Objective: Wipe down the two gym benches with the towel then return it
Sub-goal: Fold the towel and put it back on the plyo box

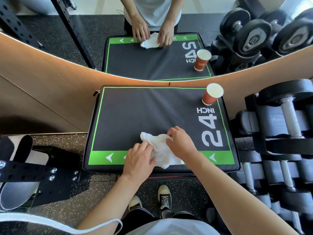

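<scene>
I am pinching the white towel (160,150), limp and light, with left hand (138,160) and right hand (181,143) at its edges on the plyo box (135,112), where it is lying crumpled near the front edge.

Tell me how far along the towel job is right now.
Done: nothing in this view shows whether any bench has been wiped. In hand: the left hand and right hand both hold the white towel, bunched on the near edge of the black and green padded box, where a paper cup stands at the far corner. Left: cannot tell; no bench surface is plainly visible.
</scene>
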A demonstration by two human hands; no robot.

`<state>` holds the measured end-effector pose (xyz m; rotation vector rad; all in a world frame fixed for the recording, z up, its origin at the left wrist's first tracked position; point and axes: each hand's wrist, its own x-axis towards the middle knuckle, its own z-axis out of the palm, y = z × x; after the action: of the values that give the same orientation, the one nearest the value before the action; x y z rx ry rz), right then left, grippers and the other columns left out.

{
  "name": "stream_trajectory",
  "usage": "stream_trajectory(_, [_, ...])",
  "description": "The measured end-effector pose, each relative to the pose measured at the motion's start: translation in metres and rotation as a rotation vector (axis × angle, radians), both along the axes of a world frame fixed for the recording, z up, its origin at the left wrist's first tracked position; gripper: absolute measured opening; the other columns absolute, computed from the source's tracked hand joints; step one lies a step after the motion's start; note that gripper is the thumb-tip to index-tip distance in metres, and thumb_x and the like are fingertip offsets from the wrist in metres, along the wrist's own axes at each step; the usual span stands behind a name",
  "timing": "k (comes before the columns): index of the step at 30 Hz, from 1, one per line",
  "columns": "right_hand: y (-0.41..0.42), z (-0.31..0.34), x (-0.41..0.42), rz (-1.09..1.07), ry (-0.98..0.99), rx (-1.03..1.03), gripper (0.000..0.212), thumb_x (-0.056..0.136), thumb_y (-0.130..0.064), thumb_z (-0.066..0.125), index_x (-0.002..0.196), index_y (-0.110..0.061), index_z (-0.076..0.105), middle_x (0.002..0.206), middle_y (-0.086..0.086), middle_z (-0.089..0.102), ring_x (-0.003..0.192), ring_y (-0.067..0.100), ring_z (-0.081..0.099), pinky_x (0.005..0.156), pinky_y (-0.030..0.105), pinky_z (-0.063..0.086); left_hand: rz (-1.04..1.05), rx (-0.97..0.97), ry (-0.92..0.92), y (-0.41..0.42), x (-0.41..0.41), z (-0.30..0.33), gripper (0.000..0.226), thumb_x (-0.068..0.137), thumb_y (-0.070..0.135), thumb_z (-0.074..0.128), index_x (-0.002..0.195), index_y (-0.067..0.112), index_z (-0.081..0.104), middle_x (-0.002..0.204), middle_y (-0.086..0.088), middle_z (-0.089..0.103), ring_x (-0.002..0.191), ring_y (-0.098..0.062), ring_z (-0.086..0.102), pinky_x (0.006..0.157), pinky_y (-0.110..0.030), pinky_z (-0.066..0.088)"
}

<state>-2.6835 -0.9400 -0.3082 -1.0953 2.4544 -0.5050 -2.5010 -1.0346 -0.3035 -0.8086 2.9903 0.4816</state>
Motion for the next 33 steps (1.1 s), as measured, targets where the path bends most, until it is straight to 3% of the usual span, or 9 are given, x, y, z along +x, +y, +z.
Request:
stream_trajectory(7, [-0.003, 0.001, -0.04, -0.094, 0.13, 0.031, 0.014, 0.099, -0.009, 0.055, 0.11, -0.011, 0.063, 0.109, 0.007, 0.054, 0.104, 0.033, 0.055, 0.072, 0.036, 0.042, 0.035, -0.062, -0.033, 0.004, 0.001, -0.005, 0.026, 0.095, 0.047, 0.06, 0.102, 0.024, 0.069, 0.105, 0.009, 0.059, 0.097, -0.02, 0.056, 0.081, -0.039, 0.051])
stream_trajectory(12, [-0.003, 0.011, -0.021, -0.02, 0.174, -0.141, 0.027, 0.092, 0.0, 0.062, 0.117, -0.01, 0.064, 0.115, 0.007, 0.051, 0.1, 0.031, 0.053, 0.079, 0.039, 0.049, 0.029, -0.09, -0.087, 0.001, -0.008, 0.002, 0.03, 0.094, 0.052, 0.06, 0.1, 0.024, 0.068, 0.105, 0.006, 0.057, 0.099, -0.022, 0.056, 0.082, -0.04, 0.05])
stream_trajectory(18, [0.038, 0.004, 0.01, 0.208, 0.108, -0.206, 0.015, 0.09, -0.013, 0.074, 0.104, -0.014, 0.069, 0.107, -0.002, 0.059, 0.098, 0.022, 0.054, 0.081, 0.034, 0.051, -0.112, 0.003, 0.015, -0.012, -0.026, 0.004, 0.034, 0.096, 0.026, 0.064, 0.13, 0.021, 0.065, 0.135, 0.003, 0.057, 0.121, -0.026, 0.054, 0.097, -0.042, 0.048])
stream_trajectory(21, [0.058, -0.005, 0.011, 0.248, 0.082, -0.17, 0.011, 0.095, -0.015, 0.069, 0.106, -0.014, 0.07, 0.108, -0.004, 0.059, 0.099, 0.023, 0.052, 0.081, 0.036, 0.051, -0.177, -0.015, -0.057, -0.02, -0.028, 0.001, 0.042, 0.099, 0.038, 0.061, 0.141, 0.031, 0.058, 0.151, 0.01, 0.048, 0.139, -0.02, 0.045, 0.106, -0.04, 0.042])
stream_trajectory(25, [0.083, -0.007, 0.005, 0.267, 0.041, -0.176, 0.004, 0.1, -0.015, 0.065, 0.097, -0.016, 0.067, 0.105, -0.008, 0.059, 0.092, 0.016, 0.048, 0.077, 0.036, 0.051, -0.129, -0.057, -0.072, -0.024, -0.019, -0.004, 0.05, 0.098, 0.051, 0.062, 0.146, 0.041, 0.052, 0.154, 0.013, 0.045, 0.146, -0.017, 0.04, 0.105, -0.045, 0.043])
stream_trajectory(28, [0.087, -0.004, 0.003, 0.214, -0.009, -0.14, 0.006, 0.1, -0.016, 0.065, 0.095, -0.016, 0.068, 0.099, -0.007, 0.058, 0.082, 0.012, 0.05, 0.073, 0.04, 0.052, -0.027, -0.052, -0.081, -0.019, -0.017, -0.006, 0.056, 0.095, 0.059, 0.061, 0.146, 0.038, 0.05, 0.153, 0.012, 0.043, 0.144, -0.018, 0.04, 0.106, -0.05, 0.042])
stream_trajectory(33, [0.076, 0.001, 0.0, 0.242, 0.066, -0.119, 0.005, 0.096, -0.014, 0.07, 0.1, -0.013, 0.072, 0.104, -0.002, 0.061, 0.095, 0.024, 0.055, 0.083, 0.041, 0.051, -0.043, -0.102, -0.075, -0.023, -0.023, -0.001, 0.058, 0.092, 0.06, 0.064, 0.141, 0.029, 0.057, 0.15, 0.007, 0.047, 0.144, -0.023, 0.04, 0.111, -0.05, 0.038])
